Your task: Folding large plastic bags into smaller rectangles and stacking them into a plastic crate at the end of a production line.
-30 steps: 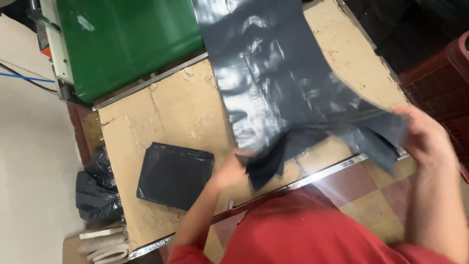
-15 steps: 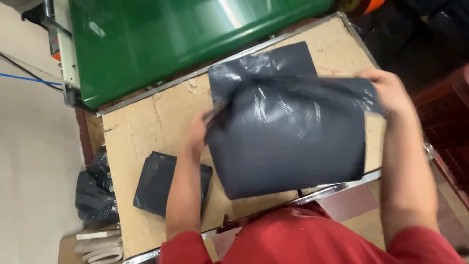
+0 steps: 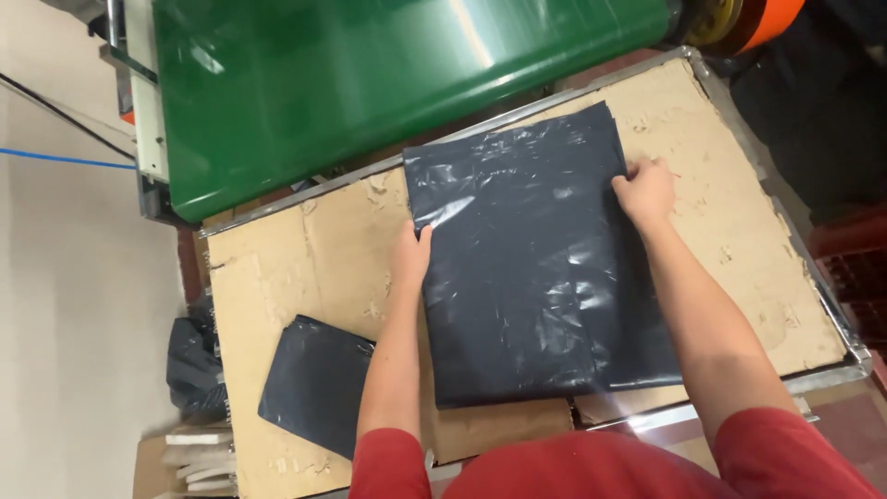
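A dark grey plastic bag point(image 3: 527, 268) lies flat at frame centre on a cardboard-covered table point(image 3: 296, 268). The left hand point(image 3: 409, 254) presses its left edge; the right hand point(image 3: 644, 191) its upper right edge. A smaller folded dark bag point(image 3: 314, 383) lies lower left, a green conveyor belt point(image 3: 370, 74) above.

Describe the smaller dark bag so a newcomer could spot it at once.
Start at the cardboard-topped table below the green conveyor. Near its front left corner, left of the left hand, lies the smaller folded dark bag. Unlike the large dark bag under both hands, it lies untouched.
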